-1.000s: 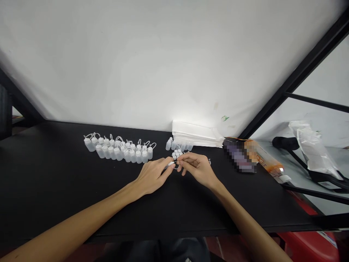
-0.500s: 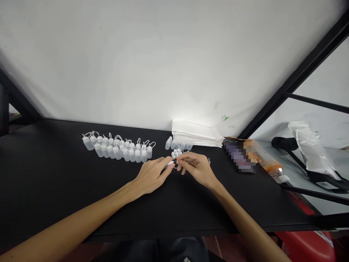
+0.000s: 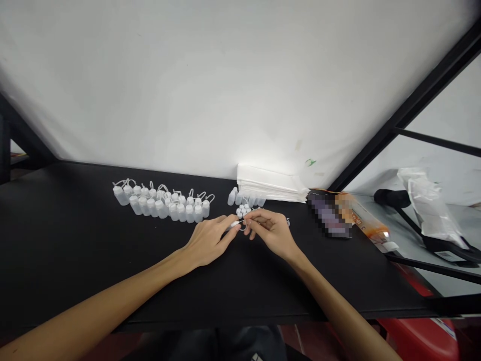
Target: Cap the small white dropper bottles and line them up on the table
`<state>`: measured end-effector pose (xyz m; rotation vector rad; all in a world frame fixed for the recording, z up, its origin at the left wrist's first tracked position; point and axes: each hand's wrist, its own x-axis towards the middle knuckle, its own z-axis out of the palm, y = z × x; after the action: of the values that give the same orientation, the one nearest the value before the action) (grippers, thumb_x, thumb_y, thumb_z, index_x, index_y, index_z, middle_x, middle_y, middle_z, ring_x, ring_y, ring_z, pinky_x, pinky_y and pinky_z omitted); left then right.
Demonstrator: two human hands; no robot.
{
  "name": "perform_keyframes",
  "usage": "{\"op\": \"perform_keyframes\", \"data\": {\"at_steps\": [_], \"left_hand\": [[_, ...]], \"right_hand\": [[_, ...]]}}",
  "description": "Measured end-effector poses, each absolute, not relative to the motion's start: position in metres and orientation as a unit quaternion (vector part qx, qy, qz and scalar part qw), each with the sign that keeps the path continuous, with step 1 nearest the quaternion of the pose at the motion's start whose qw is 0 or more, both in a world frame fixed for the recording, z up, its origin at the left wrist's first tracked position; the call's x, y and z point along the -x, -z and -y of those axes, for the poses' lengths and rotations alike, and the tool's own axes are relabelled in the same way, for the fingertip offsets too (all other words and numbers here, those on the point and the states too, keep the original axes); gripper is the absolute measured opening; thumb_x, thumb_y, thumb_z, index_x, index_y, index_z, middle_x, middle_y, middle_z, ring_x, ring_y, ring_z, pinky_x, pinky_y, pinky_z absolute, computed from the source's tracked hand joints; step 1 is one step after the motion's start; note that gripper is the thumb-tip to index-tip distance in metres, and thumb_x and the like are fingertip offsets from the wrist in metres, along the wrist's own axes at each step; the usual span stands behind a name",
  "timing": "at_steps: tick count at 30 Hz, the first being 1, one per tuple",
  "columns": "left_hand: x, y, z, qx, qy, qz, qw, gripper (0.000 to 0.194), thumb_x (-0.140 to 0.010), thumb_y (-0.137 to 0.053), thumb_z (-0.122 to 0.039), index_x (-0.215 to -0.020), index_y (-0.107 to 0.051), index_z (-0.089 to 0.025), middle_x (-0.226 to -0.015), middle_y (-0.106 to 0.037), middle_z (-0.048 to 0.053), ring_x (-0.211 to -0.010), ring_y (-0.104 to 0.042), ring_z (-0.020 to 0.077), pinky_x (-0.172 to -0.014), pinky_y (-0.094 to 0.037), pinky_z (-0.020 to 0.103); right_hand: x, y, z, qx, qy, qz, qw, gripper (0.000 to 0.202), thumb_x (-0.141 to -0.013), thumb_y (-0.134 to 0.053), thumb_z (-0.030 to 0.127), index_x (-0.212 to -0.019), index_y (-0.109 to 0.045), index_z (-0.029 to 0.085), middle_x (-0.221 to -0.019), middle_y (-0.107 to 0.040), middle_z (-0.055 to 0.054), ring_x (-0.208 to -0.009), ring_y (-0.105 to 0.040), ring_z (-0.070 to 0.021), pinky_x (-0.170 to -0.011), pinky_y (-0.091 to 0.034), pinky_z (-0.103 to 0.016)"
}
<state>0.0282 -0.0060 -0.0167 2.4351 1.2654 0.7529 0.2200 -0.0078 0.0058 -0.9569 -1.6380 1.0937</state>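
Between thumb and fingers, my left hand (image 3: 213,239) grips a small white squeeze bottle (image 3: 235,224), tilted with its cap end towards the right. My right hand (image 3: 271,230) pinches the thin white strap (image 3: 244,228) that loops off the cap end. Most of the bottle is hidden by my left fingers. Just beyond my hands lies a small cluster of white caps (image 3: 243,210). Several similar bottles (image 3: 251,199) without straps stand behind the caps. To the left, capped bottles with looped straps (image 3: 161,205) stand in close rows.
A stack of white paper or envelopes (image 3: 268,183) leans by the wall (image 3: 188,90). On the right lie a blurred purple packet (image 3: 330,215) and an orange-labelled bottle (image 3: 370,225). A black frame (image 3: 406,115) borders the black table (image 3: 93,260); a red stool (image 3: 421,341) stands below.
Hardly anything differs: both hands keep the bottle and its strap in nearly the same place. The view has shifted very slightly.
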Motion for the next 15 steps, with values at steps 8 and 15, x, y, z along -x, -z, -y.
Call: {"op": "perform_keyframes", "data": {"at_steps": [8,15], "left_hand": [[-0.028,0.0167,0.0055,-0.845,-0.259,-0.443,0.148,0.031,-0.1,-0.031,-0.04,-0.096,-0.055,-0.022,-0.072,-0.057,-0.002,-0.06,-0.053,0.0128,-0.051,-0.028,0.023],[-0.0281,0.0163,0.0055,-0.848,-0.246,-0.446,0.148,0.03,-0.1,-0.031,-0.041,-0.095,-0.055,-0.022,-0.072,-0.056,-0.003,-0.061,-0.053,0.0129,-0.053,-0.028,0.023]], "right_hand": [[-0.2184,-0.0033,0.0075,0.373,-0.455,0.664,0.463,0.022,-0.082,-0.067,0.035,-0.087,-0.07,0.014,-0.065,-0.065,-0.003,-0.057,-0.062,-0.0137,-0.052,-0.053,-0.027],[-0.219,-0.0029,0.0078,0.37,-0.457,0.663,0.465,0.019,-0.083,-0.067,0.032,-0.088,-0.069,0.014,-0.065,-0.066,-0.003,-0.057,-0.062,-0.0135,-0.053,-0.053,-0.026]]}}
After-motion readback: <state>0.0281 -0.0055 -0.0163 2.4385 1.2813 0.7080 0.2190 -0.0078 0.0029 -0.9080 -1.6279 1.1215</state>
